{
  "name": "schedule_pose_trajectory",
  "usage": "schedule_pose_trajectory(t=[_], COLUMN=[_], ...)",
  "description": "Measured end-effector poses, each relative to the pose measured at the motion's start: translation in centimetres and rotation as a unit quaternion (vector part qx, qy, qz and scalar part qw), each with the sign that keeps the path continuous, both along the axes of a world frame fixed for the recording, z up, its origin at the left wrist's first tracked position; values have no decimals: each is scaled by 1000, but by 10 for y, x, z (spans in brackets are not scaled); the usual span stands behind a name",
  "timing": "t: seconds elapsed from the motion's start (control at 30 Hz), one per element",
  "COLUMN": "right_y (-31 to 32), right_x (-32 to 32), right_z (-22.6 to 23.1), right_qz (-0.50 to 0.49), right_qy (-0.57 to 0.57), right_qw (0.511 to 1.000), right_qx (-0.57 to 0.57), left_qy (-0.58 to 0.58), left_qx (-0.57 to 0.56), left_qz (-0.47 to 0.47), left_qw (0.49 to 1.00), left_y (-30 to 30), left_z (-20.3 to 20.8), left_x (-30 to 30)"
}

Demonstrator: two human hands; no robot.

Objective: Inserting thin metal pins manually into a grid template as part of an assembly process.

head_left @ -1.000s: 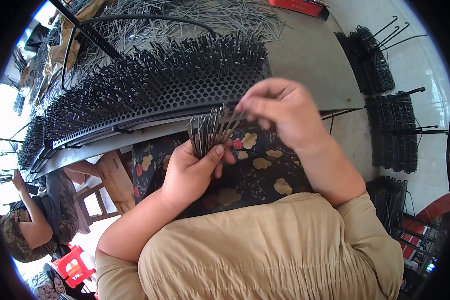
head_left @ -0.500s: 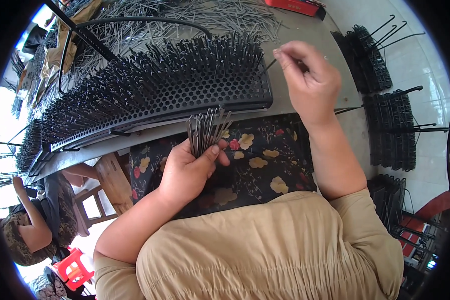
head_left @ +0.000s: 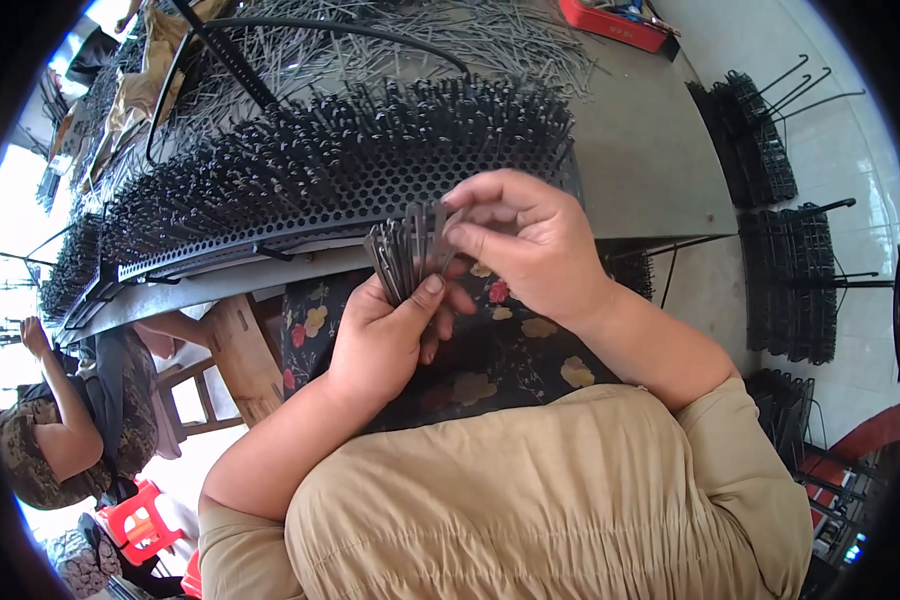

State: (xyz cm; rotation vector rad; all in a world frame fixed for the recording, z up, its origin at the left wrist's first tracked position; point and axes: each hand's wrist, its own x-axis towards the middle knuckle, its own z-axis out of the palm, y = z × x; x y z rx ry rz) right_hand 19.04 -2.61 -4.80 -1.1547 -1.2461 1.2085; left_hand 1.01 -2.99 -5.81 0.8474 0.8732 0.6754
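Note:
My left hand (head_left: 380, 335) is closed round a bundle of thin dark metal rods (head_left: 398, 262), their upper ends fanned out above the thumb. Close beside the bundle's top, my right hand (head_left: 530, 240) pinches at one thin rod (head_left: 454, 222) between thumb and forefinger; motion smears this spot a little. Just beyond both hands lies a long black perforated rack (head_left: 385, 190), with rows of similar rods (head_left: 300, 150) standing upright in its holes. Part of the rack's right end is hidden behind my right hand.
Loose grey strips (head_left: 410, 45) lie heaped behind the rack on the metal table (head_left: 635, 130). A red tray (head_left: 620, 25) stands at the far right. Black bundles (head_left: 790, 285) hang along the right wall. At left are another person (head_left: 75, 425), a wooden board (head_left: 240, 350) and a red stool (head_left: 135, 520).
My right hand has come down and left from beyond the rack's right end to the bundle. My left hand still holds the bundle; the whole view has shifted slightly.

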Motion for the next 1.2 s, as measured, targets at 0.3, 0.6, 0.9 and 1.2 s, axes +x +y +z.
schedule_pose_trajectory(t=[0.3,0.6,0.9,1.2], right_y=[61,70,76,90], right_x=[-14,-23,-30,-33], right_z=[9,11,2,3], right_qz=[-127,-128,-96,-125], right_qy=[-28,-233,-201,-179], right_qw=[947,868,895,886], right_qx=[295,419,387,410], left_qy=[12,11,21,38], left_qx=[-54,-46,-51,-46], left_qz=[74,61,45,42], left_qw=[996,997,997,997], left_y=[1,3,3,5], left_z=[-12,-15,-16,-18], left_x=[-47,-48,-44,-42])
